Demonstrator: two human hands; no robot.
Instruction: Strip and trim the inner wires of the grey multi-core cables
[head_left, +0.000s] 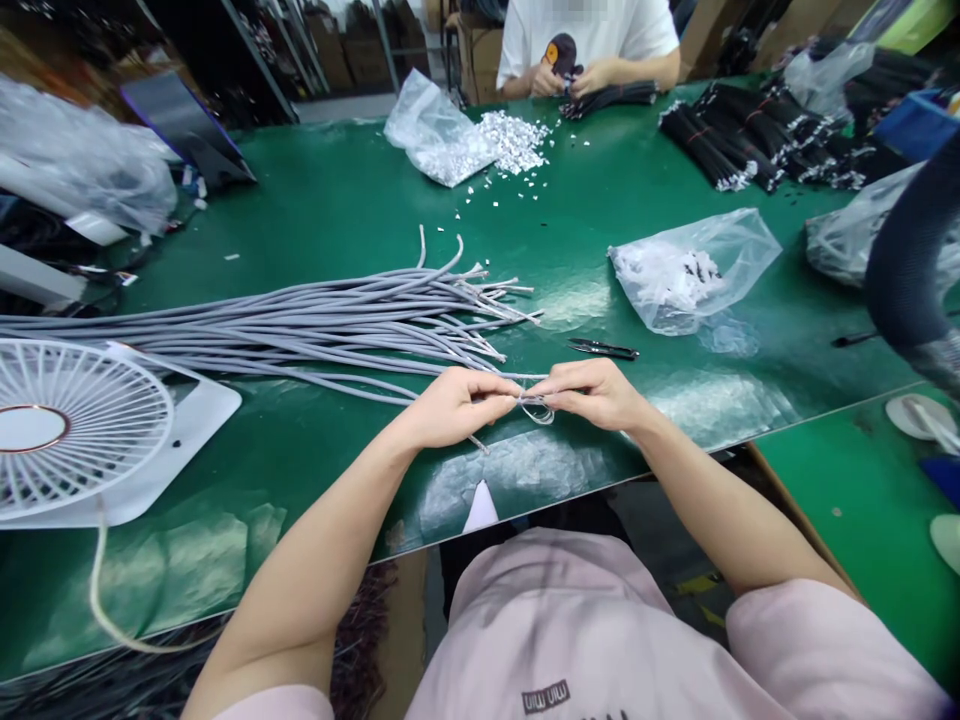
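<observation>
My left hand point(461, 405) pinches the end of a grey cable near the table's front edge. My right hand point(594, 393) meets it fingertip to fingertip, closed on the thin wires point(538, 410) that loop out below the fingers. What sits right between the fingertips is too small to make out. Behind my hands a thick bundle of grey cables point(322, 325) lies across the table from the left, its ends stripped and pale. Black tweezers point(604, 349) rest just beyond my right hand.
A white fan point(202, 410) stands at left. Plastic bags of small white parts point(671, 285) and a loose white pile point(514, 142) lie farther back. Black cable bundles point(765, 130) are at back right. Across the green table point(315, 200) a co-worker's hands point(574, 80) hold something. A dark hose point(911, 260) arches at right.
</observation>
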